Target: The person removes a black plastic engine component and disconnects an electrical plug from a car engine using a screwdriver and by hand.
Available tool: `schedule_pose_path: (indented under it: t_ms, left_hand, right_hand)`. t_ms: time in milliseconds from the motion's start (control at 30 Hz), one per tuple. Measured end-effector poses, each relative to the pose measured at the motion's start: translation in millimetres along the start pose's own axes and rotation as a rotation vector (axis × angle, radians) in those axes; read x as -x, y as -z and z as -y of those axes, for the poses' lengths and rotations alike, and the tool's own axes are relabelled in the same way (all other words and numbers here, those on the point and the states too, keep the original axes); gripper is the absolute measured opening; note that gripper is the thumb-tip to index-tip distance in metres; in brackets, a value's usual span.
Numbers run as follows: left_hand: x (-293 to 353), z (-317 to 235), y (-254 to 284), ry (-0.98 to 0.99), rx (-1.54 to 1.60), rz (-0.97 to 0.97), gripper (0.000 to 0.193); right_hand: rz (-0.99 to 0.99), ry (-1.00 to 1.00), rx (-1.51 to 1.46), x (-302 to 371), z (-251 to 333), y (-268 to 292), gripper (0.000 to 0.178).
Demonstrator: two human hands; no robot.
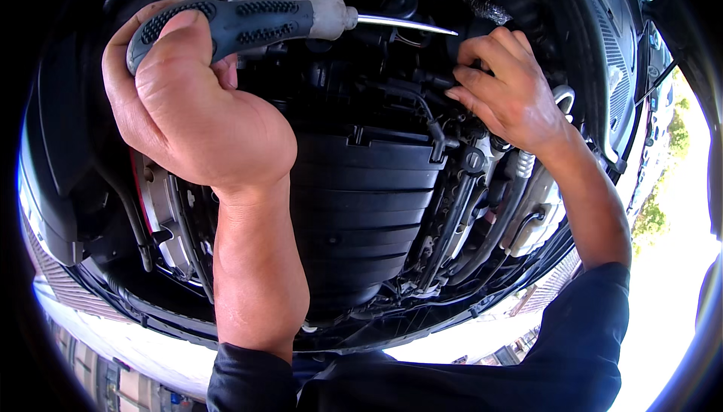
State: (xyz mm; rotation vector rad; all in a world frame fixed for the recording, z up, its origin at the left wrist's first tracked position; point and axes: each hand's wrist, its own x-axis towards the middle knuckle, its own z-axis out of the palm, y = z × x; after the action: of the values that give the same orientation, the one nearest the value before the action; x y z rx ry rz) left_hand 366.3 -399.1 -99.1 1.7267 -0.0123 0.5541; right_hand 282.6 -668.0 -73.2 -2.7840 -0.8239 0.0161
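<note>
My left hand (181, 88) is wrapped round the dark blue-grey grip of a screwdriver (271, 20), held above the engine bay. Its grip has raised black dots, and its slim metal shaft points right and narrows toward my other hand. Farther right, my right hand (508, 84) reaches down among dark hoses and fittings. Its fingers are bent and drawn together on a dark part that I cannot make out. The shaft's tip ends just left of these fingers, apparently apart from them.
A ribbed black engine cover (354, 216) fills the middle. Right of it run black hoses (493, 231) and a whitish reservoir (538, 216). A crinkled silver heat wrap (486, 10) lies beyond my right hand. The car's front edge curves below, near my body.
</note>
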Motion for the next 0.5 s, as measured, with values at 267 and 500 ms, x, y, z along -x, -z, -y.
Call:
schedule_pose_path:
  t_ms: [267,500]
  left_hand:
    - [1.3,0.6,-1.7,-0.018,-0.009,0.004,0.032]
    - [1.5,1.7,-2.3,-0.016,-0.004,-0.001,0.032]
  right_hand:
    - [-0.026,-0.038,0.005,1.7,1.8,-4.1,0.024]
    - [-0.048,-0.029,0.008,1.8,1.5,-7.4,0.023]
